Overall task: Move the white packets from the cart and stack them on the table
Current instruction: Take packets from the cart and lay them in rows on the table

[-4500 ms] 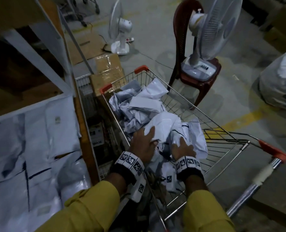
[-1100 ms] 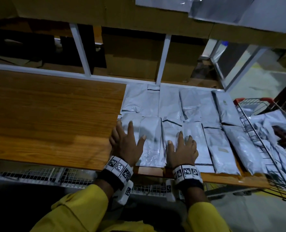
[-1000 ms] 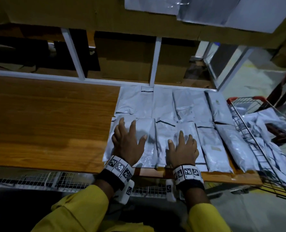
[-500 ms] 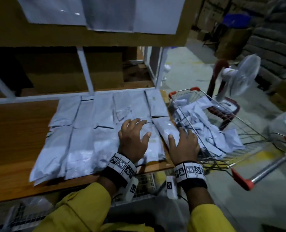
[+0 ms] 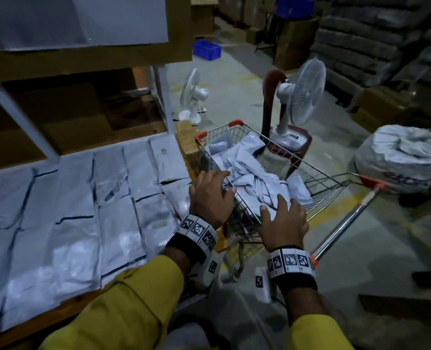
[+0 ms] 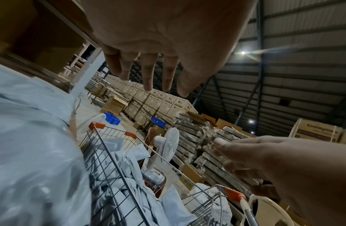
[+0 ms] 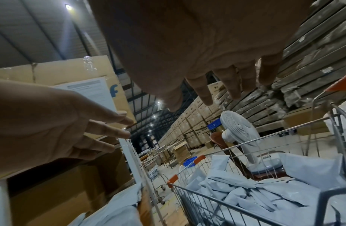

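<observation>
White packets lie flat in rows on the wooden table at the left. A wire cart beside the table holds a crumpled heap of white packets. My left hand hovers over the cart's near left rim with fingers spread and holds nothing. Above the heap my right hand is spread too, empty. In the left wrist view the left hand shows straight fingers above the cart. The right wrist view shows the right hand open over the packets in the cart.
A white fan sits on a dark red chair behind the cart. Another fan stands on the floor. A stuffed white sack lies at the right. A shelf frame and cardboard box rise over the table.
Both hands left the packets they pressed on the table and swung right, now above the cart. My view turned right from the table toward the cart.
</observation>
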